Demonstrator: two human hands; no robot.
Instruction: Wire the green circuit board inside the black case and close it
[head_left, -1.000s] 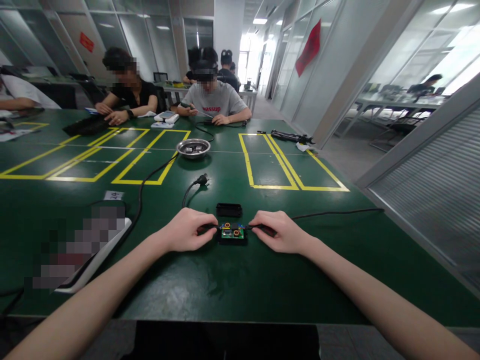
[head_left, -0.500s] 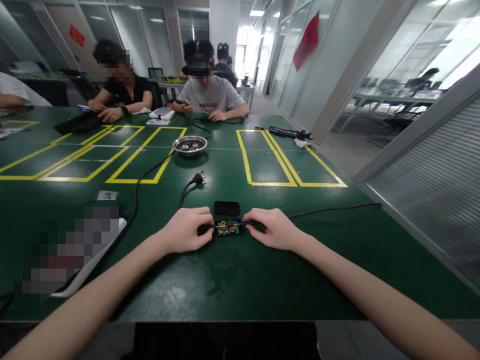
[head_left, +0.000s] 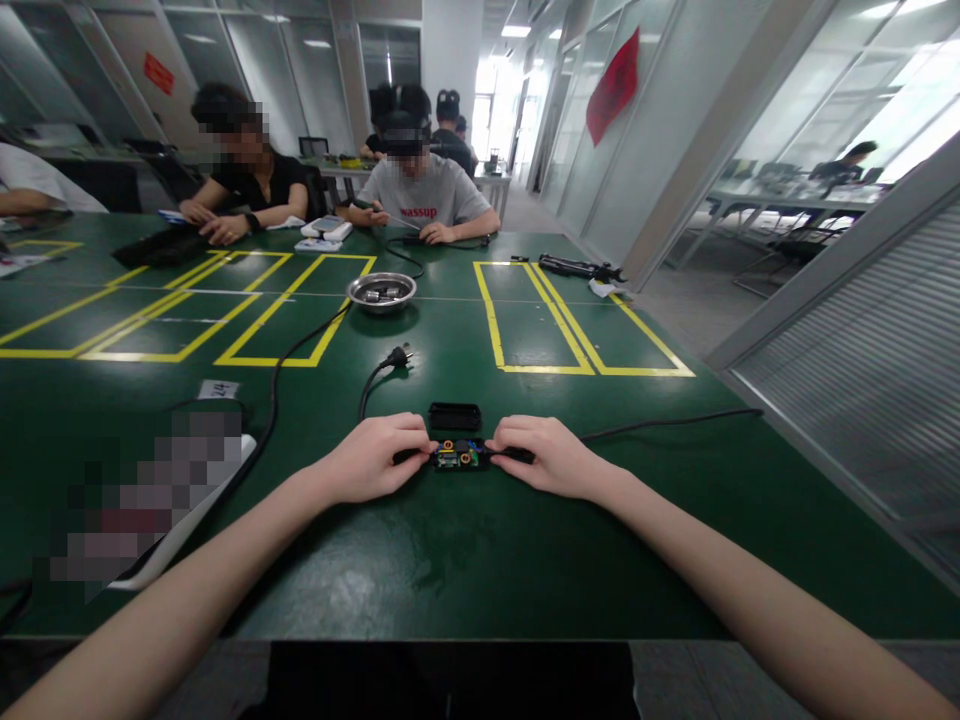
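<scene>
A small circuit board (head_left: 460, 456) with copper coils lies exposed in a black open housing, low on the green table. At its left end my left hand (head_left: 382, 455) pinches the black power cable where it enters. My right hand (head_left: 544, 455) is closed on the cable at the right end. From there the right cable (head_left: 675, 421) runs off across the table. Just behind the board rests a black housing cover (head_left: 454, 415), touched by neither hand. A power plug (head_left: 398, 357) lies farther back, its cord curving toward my left hand.
A metal bowl (head_left: 382, 291) with small metal parts stands mid-table. On the left lies a white, partly blurred object (head_left: 217, 500) beside a long black cable (head_left: 273, 400). Yellow tape (head_left: 544, 369) marks rectangles. Across the table a person (head_left: 424, 195) works with a tool; another sits left.
Both hands keep hold of the cable ends, with only a slight shift of the fingers. The whole view has moved a little; the board and cover stay in place.
</scene>
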